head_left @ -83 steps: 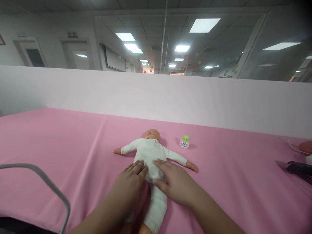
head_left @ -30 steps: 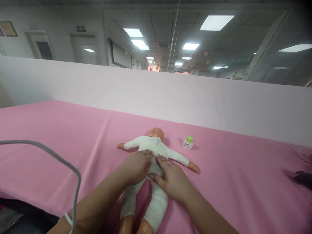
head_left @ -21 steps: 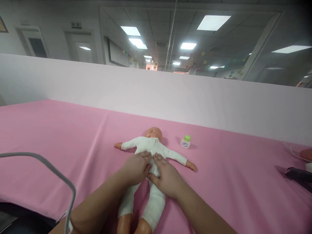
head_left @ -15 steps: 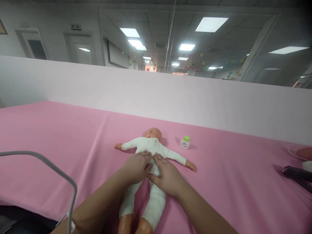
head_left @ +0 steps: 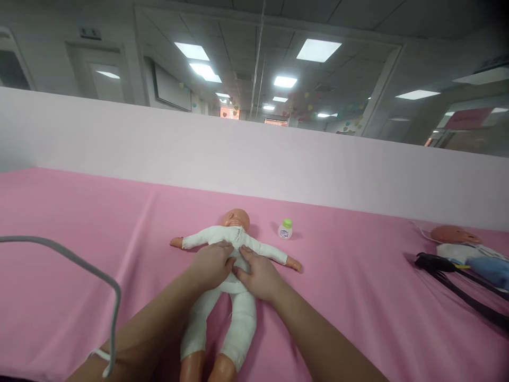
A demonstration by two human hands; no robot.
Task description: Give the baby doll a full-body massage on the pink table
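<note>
both hands, left hand and right hand, lie spread flat on the white-suited baby doll's torso; press evenly, fingertips meeting at the middle

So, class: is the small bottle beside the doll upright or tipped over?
Upright: the bottle stands on its base, green cap on top, apart from the doll.

An office: ceiling light panels, glass partitions.
</note>
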